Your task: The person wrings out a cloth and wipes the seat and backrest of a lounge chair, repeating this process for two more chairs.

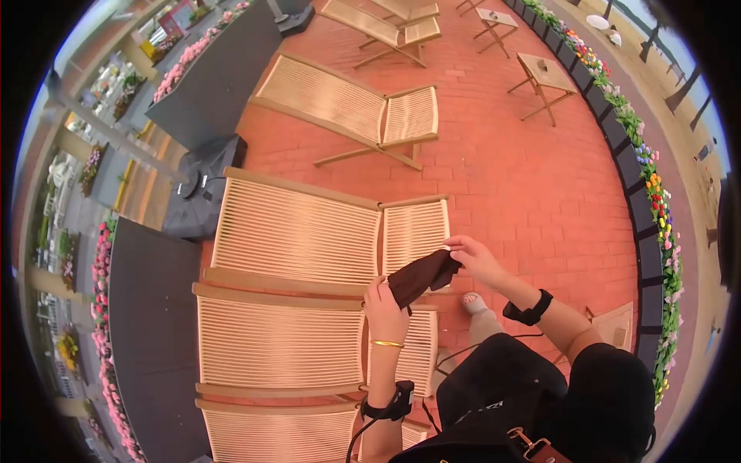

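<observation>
A dark brown cloth (421, 278) is stretched between my two hands, above the seat end of a slatted wooden lounge chair (301, 228). My left hand (384, 302) is closed on the cloth's lower left end, with a gold bracelet on that wrist. At the cloth's upper right end, my right hand (472, 258) pinches it between thumb and fingers. Black straps with devices sit on both forearms.
More lounge chairs (282, 341) stand in a row on red brick paving (525, 193). Small folding tables (545, 72) line the flower planters (629, 150) at right. Dark partitions (154, 324) and a weighted pole base (202, 185) stand at left. A sandalled foot (473, 302) shows below.
</observation>
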Demonstrator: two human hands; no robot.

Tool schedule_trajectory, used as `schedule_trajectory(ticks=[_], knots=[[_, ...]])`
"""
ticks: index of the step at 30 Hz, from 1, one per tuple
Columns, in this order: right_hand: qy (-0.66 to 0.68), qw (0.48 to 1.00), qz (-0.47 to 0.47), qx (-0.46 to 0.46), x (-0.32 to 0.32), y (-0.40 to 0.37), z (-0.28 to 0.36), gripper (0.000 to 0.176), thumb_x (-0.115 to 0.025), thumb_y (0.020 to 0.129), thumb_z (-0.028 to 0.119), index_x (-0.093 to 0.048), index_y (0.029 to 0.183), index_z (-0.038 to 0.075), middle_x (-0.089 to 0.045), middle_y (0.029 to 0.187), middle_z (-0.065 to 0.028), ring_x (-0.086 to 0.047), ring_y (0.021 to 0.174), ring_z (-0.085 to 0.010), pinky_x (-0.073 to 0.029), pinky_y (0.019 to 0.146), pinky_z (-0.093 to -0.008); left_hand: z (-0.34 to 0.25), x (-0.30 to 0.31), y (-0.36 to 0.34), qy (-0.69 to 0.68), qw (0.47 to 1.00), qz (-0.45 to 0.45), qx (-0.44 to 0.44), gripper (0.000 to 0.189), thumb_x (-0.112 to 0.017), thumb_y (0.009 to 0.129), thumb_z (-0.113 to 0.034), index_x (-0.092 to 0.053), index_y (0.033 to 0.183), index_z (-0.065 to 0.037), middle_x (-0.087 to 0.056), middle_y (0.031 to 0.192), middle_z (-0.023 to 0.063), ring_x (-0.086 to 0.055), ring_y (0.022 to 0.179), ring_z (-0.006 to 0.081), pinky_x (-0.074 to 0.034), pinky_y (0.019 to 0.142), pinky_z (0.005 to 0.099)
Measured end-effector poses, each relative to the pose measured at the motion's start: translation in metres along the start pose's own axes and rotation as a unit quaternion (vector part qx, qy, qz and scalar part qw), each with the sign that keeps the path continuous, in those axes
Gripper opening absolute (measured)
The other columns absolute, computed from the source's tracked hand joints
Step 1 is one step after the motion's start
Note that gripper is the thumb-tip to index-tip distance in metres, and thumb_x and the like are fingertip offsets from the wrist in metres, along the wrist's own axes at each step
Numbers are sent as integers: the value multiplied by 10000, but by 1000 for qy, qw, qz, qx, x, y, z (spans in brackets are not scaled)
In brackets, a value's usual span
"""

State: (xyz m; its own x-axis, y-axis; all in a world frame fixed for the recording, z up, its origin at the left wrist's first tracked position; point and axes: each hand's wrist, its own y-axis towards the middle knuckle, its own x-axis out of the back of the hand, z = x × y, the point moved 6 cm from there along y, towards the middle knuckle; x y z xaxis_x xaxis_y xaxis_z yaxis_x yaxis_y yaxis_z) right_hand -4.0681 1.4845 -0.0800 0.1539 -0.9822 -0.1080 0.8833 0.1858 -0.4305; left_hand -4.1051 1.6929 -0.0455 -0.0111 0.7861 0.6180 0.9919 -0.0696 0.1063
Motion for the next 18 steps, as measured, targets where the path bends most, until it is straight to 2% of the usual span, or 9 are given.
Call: schedule_trajectory(ticks=[1,3,4,6,10,12,13,16,18], knots=[[9,1000,-8,24,14,-10,24,390,-470,875,142,-426,1242,16,-406,1276,-113,-475,1066,-228,-401,902,-338,-29,-6,13,69,997,-10,-21,448,-571,639,59,-415,1059,73,-409,1150,207,-409,1052,405,-307,925,490],[74,987,-66,-130,44,-39,35,546,-412,907,386,-299,1326,55,-335,1322,-160,-438,1113,-303,-367,934,-440,-71,-39,32,71,991,-10,-113,452,-561,629,61,-393,1048,90,-363,1171,232,-382,1069,412,-300,933,482],[152,971,75,-170,41,-43,29,708,-366,876,543,-238,1340,24,-259,1356,-202,-393,1144,-367,-307,958,-538,-97,-55,40,64,982,-7,-179,458,-551,619,63,-371,1038,107,-318,1191,258,-355,1085,420,-292,940,474],[409,842,229,-267,46,-66,40,710,-483,829,550,-389,1238,-23,-500,1114,-181,-516,1008,-323,-391,909,-466,-146,-103,46,53,968,91,-226,449,-520,593,76,-358,1011,112,-274,1209,276,-323,1087,445,-278,954,467],[564,790,173,-170,142,-46,35,577,-518,849,440,-424,1173,-28,-502,1116,-191,-539,979,-276,-468,832,-447,-235,-179,54,-89,895,218,-379,422,-554,620,57,-390,1008,35,-381,1206,193,-311,1188,410,-244,1007,468],[401,915,26,-27,208,-40,39,408,-566,841,360,-523,1029,0,-580,943,-133,-589,854,-207,-522,729,-344,-274,-194,63,-172,868,268,-381,423,-625,645,15,-448,1027,-24,-425,1199,137,-307,1228,365,-246,1022,459],[475,877,23,-66,224,-48,46,307,-565,851,296,-559,973,14,-591,906,-106,-594,809,-187,-525,719,-307,-293,-194,69,-159,868,255,-395,398,-644,645,-7,-486,1008,-38,-431,1197,124,-313,1228,350,-257,1018,451],[529,839,124,19,252,-74,90,509,-577,845,331,-435,1206,2,-561,1090,-129,-574,981,-215,-512,802,-342,-327,-194,105,-152,884,242,-371,364,-678,639,-46,-561,983,-74,-439,1194,99,-321,1229,321,-276,1009,431],[436,869,216,87,268,-88,97,613,-581,840,348,-342,1305,28,-428,1301,-125,-454,1172,-240,-391,971,-402,-337,-196,123,-160,895,246,-335,357,-691,634,-64,-599,977,-97,-442,1194,87,-323,1229,307,-284,1005,421]])
